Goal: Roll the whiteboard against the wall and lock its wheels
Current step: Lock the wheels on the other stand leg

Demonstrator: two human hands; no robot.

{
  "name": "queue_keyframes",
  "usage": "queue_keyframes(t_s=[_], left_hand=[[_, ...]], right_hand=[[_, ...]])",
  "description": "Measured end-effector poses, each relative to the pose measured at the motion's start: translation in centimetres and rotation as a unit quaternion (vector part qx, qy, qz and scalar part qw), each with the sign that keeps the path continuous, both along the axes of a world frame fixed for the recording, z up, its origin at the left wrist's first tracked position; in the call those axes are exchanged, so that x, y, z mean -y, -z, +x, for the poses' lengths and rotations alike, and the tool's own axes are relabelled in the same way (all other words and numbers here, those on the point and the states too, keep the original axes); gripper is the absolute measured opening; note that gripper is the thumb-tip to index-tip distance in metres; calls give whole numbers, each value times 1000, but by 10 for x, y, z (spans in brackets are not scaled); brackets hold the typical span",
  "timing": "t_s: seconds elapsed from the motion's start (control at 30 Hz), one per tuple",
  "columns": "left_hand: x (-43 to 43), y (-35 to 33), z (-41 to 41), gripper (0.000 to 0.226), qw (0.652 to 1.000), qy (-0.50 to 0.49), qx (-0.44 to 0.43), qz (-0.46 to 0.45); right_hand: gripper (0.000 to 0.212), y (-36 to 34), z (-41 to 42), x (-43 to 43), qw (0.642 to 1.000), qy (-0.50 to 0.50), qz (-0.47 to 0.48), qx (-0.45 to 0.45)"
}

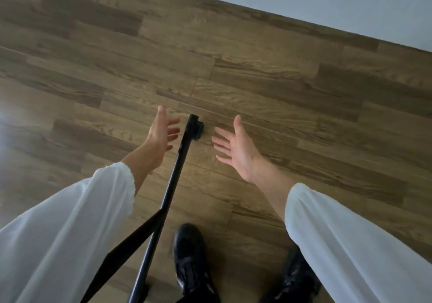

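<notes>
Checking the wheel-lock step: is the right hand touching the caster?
Apart. The head view shows a strip of bare floor between the open right hand and the caster at the end of the black leg.

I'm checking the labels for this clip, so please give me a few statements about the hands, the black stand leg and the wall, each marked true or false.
1. The left hand and right hand are both open and hold nothing. True.
2. The long black metal bar of the stand runs between the two hands. True.
3. The black caster wheel at the bar's end touches the pale grey wall. False: a stretch of brown wood-plank floor lies between them.
4. The left hand grips the bar. False: its fingers are spread beside it and curl round nothing.
5. The person wears white shoes. False: the shoes are black.
</notes>
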State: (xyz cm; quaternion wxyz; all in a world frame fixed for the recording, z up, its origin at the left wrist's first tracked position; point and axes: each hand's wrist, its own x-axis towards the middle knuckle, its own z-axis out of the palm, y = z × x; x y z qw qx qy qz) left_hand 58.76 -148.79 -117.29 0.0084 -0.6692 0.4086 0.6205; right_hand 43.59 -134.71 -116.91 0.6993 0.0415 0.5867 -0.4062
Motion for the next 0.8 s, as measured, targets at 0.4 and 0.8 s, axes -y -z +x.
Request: queue_keyframes(t_s=[0.4,0.8], left_hand=[[1,39,0,84,999,21,-23,36],[16,31,-11,73,993,108,-32,-15]], right_hand=[[88,55,25,48,997,-46,-5,-67],[58,79,6,30,870,-332,-104,-349]])
